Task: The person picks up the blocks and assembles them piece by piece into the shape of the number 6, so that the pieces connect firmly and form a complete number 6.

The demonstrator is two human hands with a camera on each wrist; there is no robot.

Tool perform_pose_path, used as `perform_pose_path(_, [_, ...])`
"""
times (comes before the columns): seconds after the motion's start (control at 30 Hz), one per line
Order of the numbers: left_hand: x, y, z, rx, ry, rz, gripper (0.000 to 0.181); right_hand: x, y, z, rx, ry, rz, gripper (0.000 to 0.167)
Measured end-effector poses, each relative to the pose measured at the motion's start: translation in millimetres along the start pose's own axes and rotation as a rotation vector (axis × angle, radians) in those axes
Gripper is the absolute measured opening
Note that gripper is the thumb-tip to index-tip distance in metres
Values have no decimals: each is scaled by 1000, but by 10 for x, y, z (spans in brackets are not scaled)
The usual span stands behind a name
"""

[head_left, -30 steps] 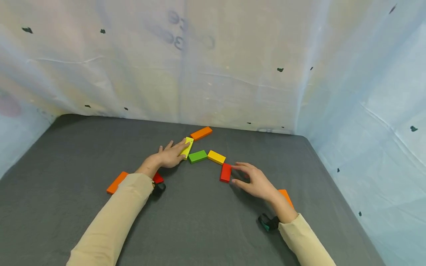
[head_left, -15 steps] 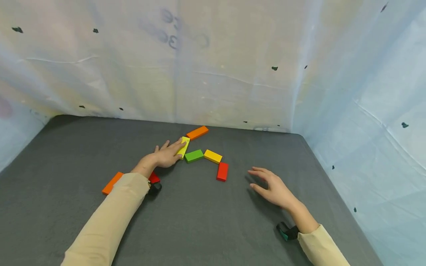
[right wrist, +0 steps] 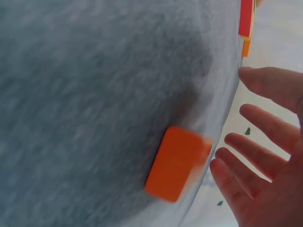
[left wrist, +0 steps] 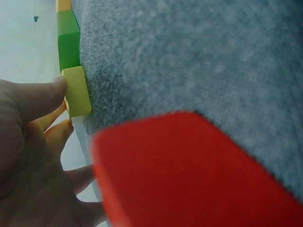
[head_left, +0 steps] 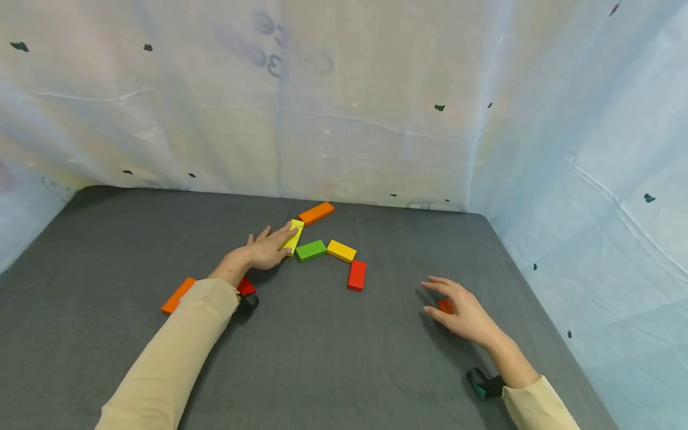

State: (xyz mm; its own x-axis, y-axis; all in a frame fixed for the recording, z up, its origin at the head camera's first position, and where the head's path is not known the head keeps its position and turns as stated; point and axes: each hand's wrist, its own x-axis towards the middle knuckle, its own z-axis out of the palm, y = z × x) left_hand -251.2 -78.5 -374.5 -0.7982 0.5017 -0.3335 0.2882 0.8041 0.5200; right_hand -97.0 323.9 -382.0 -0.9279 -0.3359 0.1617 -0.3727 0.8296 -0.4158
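Observation:
In the head view my left hand (head_left: 263,252) lies at a yellow block (head_left: 295,234). Its thumb is at the near end and the forefinger reaches over the block, as if holding it; the left wrist view puts thumb and fingers on either side of the same block (left wrist: 77,92). On the right, my right hand (head_left: 466,312) hovers with loosely bent fingers around an orange block (head_left: 445,306), partly covered by the hand. The right wrist view has this block (right wrist: 174,163) lying flat, apart from the spread fingers.
A bent row continues from the yellow block: green (head_left: 311,251), amber (head_left: 341,251) and red (head_left: 357,275) blocks. An orange block (head_left: 316,212) sits at its far end. Near my left forearm lie a red block (head_left: 246,286) and an orange block (head_left: 178,296). Plastic sheeting (head_left: 344,119) walls the dark table.
My right hand has moved away from the red block, rightward and nearer, to the orange block. The left hand stays at the yellow block. The head view has shifted slightly.

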Motion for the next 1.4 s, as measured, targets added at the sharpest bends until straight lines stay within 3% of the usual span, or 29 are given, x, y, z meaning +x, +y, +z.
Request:
perform_pose_path(0.23, [-2,-8,-5,1,5,-2,59,-98,42,-33,-31,24,-12,44])
perform_pose_path(0.8, [-1,-9,3,-3,-7,-1,58,-238,102,-101,-98,-15,109,44])
perform_pose_path(1.0, [4,-17,-12,-3,-7,-7,58,-181,100,-96,-75,-18,114,41])
perform_pose_path(1.4, [-10,-15,11,-1,14,0,58,124,-39,12,-47,-30,-8,40])
